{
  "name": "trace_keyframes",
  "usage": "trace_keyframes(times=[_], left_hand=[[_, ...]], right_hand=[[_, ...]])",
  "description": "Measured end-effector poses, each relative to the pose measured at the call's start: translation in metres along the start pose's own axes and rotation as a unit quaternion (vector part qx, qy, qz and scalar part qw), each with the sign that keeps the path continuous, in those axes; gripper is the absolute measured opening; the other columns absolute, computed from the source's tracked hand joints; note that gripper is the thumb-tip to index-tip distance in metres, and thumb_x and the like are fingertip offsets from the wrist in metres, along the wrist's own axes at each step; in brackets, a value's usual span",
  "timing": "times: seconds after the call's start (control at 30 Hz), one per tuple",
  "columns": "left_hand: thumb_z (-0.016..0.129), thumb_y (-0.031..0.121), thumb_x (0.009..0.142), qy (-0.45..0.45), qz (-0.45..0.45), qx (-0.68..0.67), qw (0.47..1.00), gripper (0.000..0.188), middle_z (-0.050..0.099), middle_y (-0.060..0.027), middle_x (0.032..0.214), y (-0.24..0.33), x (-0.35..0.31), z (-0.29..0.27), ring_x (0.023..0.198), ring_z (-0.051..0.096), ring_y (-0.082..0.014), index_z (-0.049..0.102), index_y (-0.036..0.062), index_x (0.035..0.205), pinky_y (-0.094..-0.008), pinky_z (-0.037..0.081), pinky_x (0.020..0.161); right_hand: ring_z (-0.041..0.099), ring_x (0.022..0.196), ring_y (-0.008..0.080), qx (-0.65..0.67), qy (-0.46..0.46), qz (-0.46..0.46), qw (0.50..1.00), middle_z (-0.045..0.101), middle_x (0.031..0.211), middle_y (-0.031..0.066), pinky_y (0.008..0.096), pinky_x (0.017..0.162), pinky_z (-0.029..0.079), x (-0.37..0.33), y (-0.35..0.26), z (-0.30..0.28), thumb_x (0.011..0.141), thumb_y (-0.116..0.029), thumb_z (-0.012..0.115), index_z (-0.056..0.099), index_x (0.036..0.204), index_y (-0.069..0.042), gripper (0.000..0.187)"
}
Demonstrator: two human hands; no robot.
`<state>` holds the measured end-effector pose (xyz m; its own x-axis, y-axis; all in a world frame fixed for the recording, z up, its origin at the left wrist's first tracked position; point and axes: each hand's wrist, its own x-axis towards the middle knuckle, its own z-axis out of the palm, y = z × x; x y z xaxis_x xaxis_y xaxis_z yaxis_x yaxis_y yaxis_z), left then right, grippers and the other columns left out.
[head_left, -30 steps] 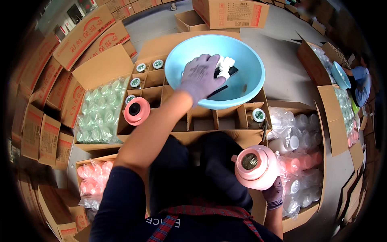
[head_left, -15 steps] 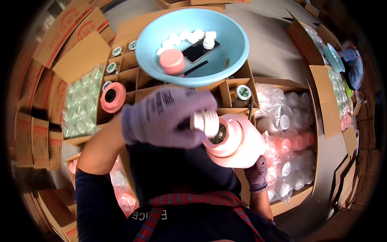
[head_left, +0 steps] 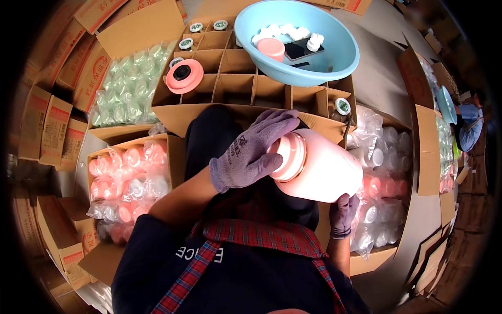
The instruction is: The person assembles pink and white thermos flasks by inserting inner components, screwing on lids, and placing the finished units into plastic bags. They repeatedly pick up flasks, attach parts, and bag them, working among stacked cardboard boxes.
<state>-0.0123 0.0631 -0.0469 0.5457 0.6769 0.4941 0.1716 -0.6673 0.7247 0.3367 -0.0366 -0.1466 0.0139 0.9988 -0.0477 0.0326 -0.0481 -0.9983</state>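
A pink thermos flask (head_left: 327, 166) lies tilted across my lap, its mouth end toward the left. My gloved left hand (head_left: 253, 152) is curled over the neck and mouth of the flask. Under those fingers the white stopper is hidden, and I cannot tell how it sits. At the flask's base my gloved right hand (head_left: 343, 213) grips the lower edge. Beyond my left hand, a pink thermos top (head_left: 193, 83) with a dark centre rests on the divided carton (head_left: 235, 111).
A blue basin (head_left: 319, 78) on the carton holds white stoppers (head_left: 298, 33), a pink cup (head_left: 271, 49) and a phone (head_left: 295, 48). Boxes of bagged pink parts (head_left: 128, 172), green parts (head_left: 125, 86) and clear parts (head_left: 389, 137) surround me. A person (head_left: 469, 125) sits far right.
My left hand has brought the white stopper onto the flask's mouth, and the stopper is now out of sight. The view has shifted, with the basin and cartons appearing farther right and higher.
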Motion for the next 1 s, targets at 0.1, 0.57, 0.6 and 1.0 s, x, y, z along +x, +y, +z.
trace_keyframes(times=[0.1,0.57,0.6,1.0], left_hand=[[0.046,0.047,0.103,0.079,-0.086,-0.107,0.987,0.077,0.028,-0.0248,0.159,-0.010,-0.033,0.040,0.147,0.029,-0.0386,0.023,-0.0063,0.154,-0.0454,0.020,0.121],[0.063,0.060,0.080,-0.132,-0.390,0.453,0.791,0.085,0.055,-0.0226,0.140,-0.197,0.170,-0.139,0.131,0.053,-0.0342,0.045,0.0086,0.145,-0.0435,0.040,0.110],[0.067,0.060,0.076,-0.191,-0.393,0.449,0.779,0.093,0.054,-0.0244,0.141,-0.210,0.182,-0.140,0.130,0.053,-0.0363,0.041,0.0058,0.148,-0.0433,0.041,0.110],[0.086,0.053,0.053,-0.311,-0.329,0.331,0.828,0.095,0.065,-0.0228,0.117,-0.196,0.189,-0.105,0.104,0.065,-0.0343,0.054,-0.0011,0.124,-0.0398,0.052,0.090]], right_hand=[[0.061,0.100,0.0171,-0.020,0.074,-0.066,0.995,0.068,0.107,0.0075,0.0321,0.089,0.049,-0.001,-0.016,0.002,0.088,-0.056,0.072,0.060,0.120,0.010,0.074],[0.068,0.088,0.0336,-0.444,-0.545,-0.355,0.616,0.067,0.094,0.0124,0.0422,0.075,0.053,0.139,-0.222,0.167,0.088,-0.046,0.066,0.060,0.125,-0.014,0.049],[0.069,0.087,0.0323,-0.447,-0.577,-0.343,0.592,0.069,0.093,0.0129,0.0426,0.074,0.053,0.145,-0.206,0.187,0.088,-0.045,0.065,0.063,0.123,-0.013,0.047],[0.064,0.086,0.0409,-0.302,-0.563,-0.259,0.725,0.066,0.088,0.0202,0.0461,0.074,0.051,0.184,-0.134,0.155,0.087,-0.043,0.069,0.069,0.093,-0.003,0.040]])
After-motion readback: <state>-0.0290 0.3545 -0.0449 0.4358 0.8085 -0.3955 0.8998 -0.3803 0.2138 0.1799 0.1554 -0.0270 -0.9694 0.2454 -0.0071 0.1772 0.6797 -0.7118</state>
